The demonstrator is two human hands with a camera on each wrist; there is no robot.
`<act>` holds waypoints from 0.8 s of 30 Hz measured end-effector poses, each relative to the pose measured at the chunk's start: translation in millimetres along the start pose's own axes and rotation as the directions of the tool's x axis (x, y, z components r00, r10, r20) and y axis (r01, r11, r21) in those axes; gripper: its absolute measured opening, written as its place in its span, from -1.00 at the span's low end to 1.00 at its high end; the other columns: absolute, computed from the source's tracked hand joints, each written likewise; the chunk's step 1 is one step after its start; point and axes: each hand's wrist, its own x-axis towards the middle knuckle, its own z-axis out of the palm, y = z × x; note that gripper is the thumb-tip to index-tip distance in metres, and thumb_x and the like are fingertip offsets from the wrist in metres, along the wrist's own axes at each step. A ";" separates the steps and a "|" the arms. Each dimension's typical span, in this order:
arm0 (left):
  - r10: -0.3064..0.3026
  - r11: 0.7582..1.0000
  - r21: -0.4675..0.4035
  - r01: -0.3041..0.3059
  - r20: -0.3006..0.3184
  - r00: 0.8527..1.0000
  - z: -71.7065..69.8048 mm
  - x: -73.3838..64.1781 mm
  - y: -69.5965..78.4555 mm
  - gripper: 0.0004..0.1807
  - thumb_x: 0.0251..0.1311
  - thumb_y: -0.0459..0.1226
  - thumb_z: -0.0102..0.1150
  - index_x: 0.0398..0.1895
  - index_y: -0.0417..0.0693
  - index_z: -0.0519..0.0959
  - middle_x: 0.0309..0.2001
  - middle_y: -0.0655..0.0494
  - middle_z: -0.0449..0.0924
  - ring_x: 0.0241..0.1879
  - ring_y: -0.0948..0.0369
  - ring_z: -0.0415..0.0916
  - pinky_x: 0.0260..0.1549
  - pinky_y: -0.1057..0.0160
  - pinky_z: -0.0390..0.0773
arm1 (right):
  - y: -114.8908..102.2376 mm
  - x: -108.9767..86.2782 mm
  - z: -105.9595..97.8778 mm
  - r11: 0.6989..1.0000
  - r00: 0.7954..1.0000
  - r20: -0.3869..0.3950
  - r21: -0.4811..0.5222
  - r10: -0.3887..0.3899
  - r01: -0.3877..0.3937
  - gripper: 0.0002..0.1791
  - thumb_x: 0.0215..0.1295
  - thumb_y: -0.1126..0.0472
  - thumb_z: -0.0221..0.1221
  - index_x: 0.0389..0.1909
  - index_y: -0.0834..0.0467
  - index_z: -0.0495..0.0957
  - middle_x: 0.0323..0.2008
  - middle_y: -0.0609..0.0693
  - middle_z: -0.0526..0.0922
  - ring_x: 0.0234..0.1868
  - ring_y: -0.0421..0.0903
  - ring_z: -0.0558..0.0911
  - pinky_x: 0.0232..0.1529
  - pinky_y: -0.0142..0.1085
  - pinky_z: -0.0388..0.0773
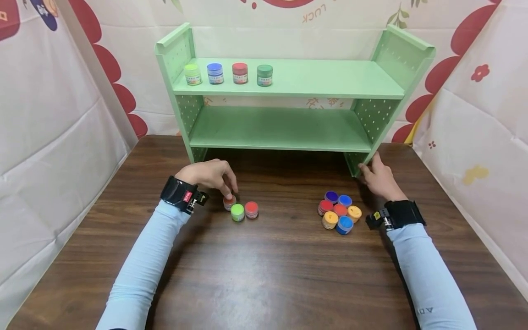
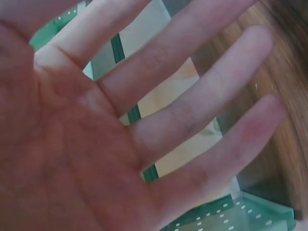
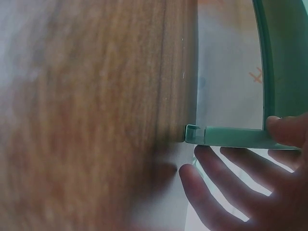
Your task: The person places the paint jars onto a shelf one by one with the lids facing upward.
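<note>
In the head view my left hand (image 1: 210,176) reaches down over a small red-lidded paint jar (image 1: 229,205), thumb and forefinger pinching its lid. The wrist view shows the left palm with the other fingers (image 2: 207,103) extended; the jar is outside that view. Close by stand a lime-green-lidded jar (image 1: 237,212) and another red-lidded jar (image 1: 251,210). My right hand (image 1: 380,178) holds the lower right leg of the green shelf (image 1: 280,128). In the right wrist view the thumb (image 3: 286,130) lies on one side of the panel edge (image 3: 236,136), the fingers on the other.
Several jars with blue, red and yellow-orange lids (image 1: 340,210) cluster on the brown table (image 1: 268,275) left of the right wrist. On the upper shelf stand jars with lime, blue, red and dark green lids (image 1: 265,75) in a row. Printed cloth (image 1: 53,137) hangs around the table.
</note>
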 end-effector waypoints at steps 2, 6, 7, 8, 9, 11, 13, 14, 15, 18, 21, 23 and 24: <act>-0.012 1.000 -0.001 0.012 0.004 1.000 -0.1 -0.7 -1.2 -0.79 0.05 -0.18 0.58 -0.20 0.14 0.84 -0.12 0.26 0.79 -0.07 0.23 0.57 -0.03 0.18 0.56 | 0.4 0.1 0.1 1.000 1.000 0.001 0.004 0.001 -0.001 -0.34 0.68 0.02 -0.21 0.61 0.21 -0.14 0.11 0.46 0.52 -0.15 0.29 0.70 -0.26 -0.18 0.51; -0.015 1.000 0.006 0.015 0.014 1.000 1.5 0.2 -1.5 -0.80 0.01 -0.23 0.60 -0.25 0.18 0.85 -0.14 0.27 0.79 -0.08 0.24 0.53 -0.08 0.22 0.55 | -0.7 -0.6 -0.2 1.000 1.000 0.003 0.001 0.005 -0.005 -0.34 0.68 0.03 -0.21 0.61 0.21 -0.15 0.14 0.48 0.50 -0.15 0.30 0.70 -0.27 -0.19 0.51; -0.013 1.000 0.008 0.013 0.016 1.000 2.0 0.7 -1.4 -0.81 0.01 -0.24 0.59 -0.27 0.18 0.85 -0.16 0.27 0.79 -0.09 0.25 0.53 -0.08 0.23 0.55 | -0.9 -0.7 -0.2 1.000 1.000 0.002 -0.002 0.005 -0.005 -0.34 0.68 0.04 -0.21 0.61 0.22 -0.14 0.13 0.48 0.51 -0.16 0.30 0.70 -0.28 -0.20 0.51; -0.011 1.000 0.012 0.011 0.015 1.000 2.3 1.1 -1.3 -0.82 0.02 -0.25 0.59 -0.28 0.19 0.85 -0.17 0.27 0.79 -0.09 0.25 0.52 -0.09 0.23 0.54 | -1.2 -0.6 -0.2 1.000 1.000 0.001 -0.004 0.004 -0.004 -0.34 0.68 0.04 -0.21 0.61 0.22 -0.14 0.14 0.48 0.51 -0.16 0.30 0.70 -0.28 -0.20 0.50; -0.010 1.000 0.016 0.010 0.011 1.000 2.4 1.4 -1.2 -0.82 0.02 -0.26 0.58 -0.29 0.19 0.85 -0.17 0.27 0.79 -0.10 0.25 0.52 -0.09 0.23 0.54 | -1.6 -0.4 -0.2 1.000 1.000 0.002 -0.004 0.004 -0.004 -0.34 0.68 0.04 -0.21 0.61 0.22 -0.14 0.14 0.48 0.51 -0.16 0.29 0.70 -0.28 -0.21 0.50; -0.010 1.000 0.024 0.010 -0.001 1.000 2.9 1.8 -1.9 -0.84 0.04 -0.26 0.57 -0.29 0.18 0.85 -0.18 0.27 0.79 -0.10 0.25 0.52 -0.08 0.23 0.54 | -2.3 0.3 0.1 1.000 1.000 0.004 -0.003 0.004 -0.004 -0.34 0.68 0.03 -0.22 0.61 0.22 -0.15 0.11 0.46 0.51 -0.18 0.27 0.69 -0.29 -0.21 0.50; -0.018 1.000 0.024 0.019 -0.023 1.000 3.5 2.1 -3.0 -0.85 0.07 -0.25 0.55 -0.28 0.17 0.85 -0.17 0.25 0.78 -0.10 0.23 0.53 -0.07 0.21 0.54 | -2.7 1.2 0.4 1.000 1.000 0.005 -0.003 0.005 -0.005 -0.34 0.68 0.03 -0.22 0.61 0.21 -0.15 0.08 0.44 0.52 -0.20 0.23 0.67 -0.31 -0.21 0.50; -0.021 0.999 0.026 0.022 -0.040 0.999 4.0 2.8 -3.7 -0.85 0.09 -0.25 0.54 -0.26 0.17 0.85 -0.16 0.25 0.78 -0.10 0.23 0.53 -0.07 0.20 0.54 | -2.7 1.7 0.6 1.000 1.000 0.004 -0.005 0.006 -0.006 -0.35 0.68 0.03 -0.22 0.60 0.21 -0.14 0.07 0.43 0.52 -0.20 0.22 0.66 -0.32 -0.21 0.50; -0.023 0.999 0.026 0.025 -0.056 0.998 4.5 3.3 -4.3 -0.86 0.10 -0.24 0.53 -0.25 0.16 0.84 -0.15 0.24 0.78 -0.10 0.22 0.53 -0.06 0.20 0.54 | -2.8 2.0 0.7 1.000 1.000 0.004 -0.007 0.008 -0.008 -0.35 0.68 0.02 -0.22 0.60 0.21 -0.14 0.06 0.43 0.53 -0.21 0.19 0.66 -0.33 -0.22 0.49; -0.021 1.000 0.012 0.022 -0.101 0.995 6.3 5.7 -4.8 -0.84 0.16 -0.24 0.49 -0.18 0.12 0.83 -0.15 0.20 0.78 -0.10 0.20 0.57 -0.05 0.17 0.57 | -1.7 2.7 1.0 1.000 1.000 0.002 -0.013 0.016 -0.016 -0.36 0.68 0.01 -0.23 0.59 0.20 -0.12 0.08 0.42 0.52 -0.21 0.18 0.65 -0.33 -0.24 0.49; -0.009 1.000 0.008 0.011 -0.135 0.991 8.5 9.8 -3.7 -0.83 0.24 -0.26 0.43 -0.12 0.08 0.81 -0.19 0.16 0.78 -0.13 0.19 0.62 -0.07 0.16 0.58 | -0.2 2.2 1.1 1.000 1.000 0.004 -0.011 0.018 -0.018 -0.36 0.68 0.01 -0.23 0.59 0.21 -0.12 0.12 0.43 0.51 -0.18 0.22 0.66 -0.33 -0.26 0.49; -0.001 1.000 0.006 0.002 -0.150 0.989 10.3 13.0 -2.6 -0.82 0.29 -0.27 0.38 -0.07 0.05 0.78 -0.22 0.13 0.78 -0.18 0.19 0.63 -0.10 0.16 0.58 | 1.0 1.5 1.4 1.000 1.000 0.005 -0.007 0.014 -0.014 -0.35 0.68 0.00 -0.23 0.59 0.21 -0.13 0.15 0.45 0.50 -0.16 0.26 0.68 -0.33 -0.27 0.49; 0.000 1.000 0.002 0.000 -0.152 0.988 11.3 14.8 -2.4 -0.81 0.32 -0.28 0.35 -0.04 0.03 0.77 -0.23 0.11 0.78 -0.20 0.19 0.64 -0.13 0.17 0.57 | 1.6 1.2 1.6 1.000 1.000 0.005 -0.006 0.012 -0.012 -0.34 0.68 0.00 -0.23 0.60 0.21 -0.13 0.15 0.46 0.50 -0.15 0.28 0.68 -0.33 -0.28 0.49</act>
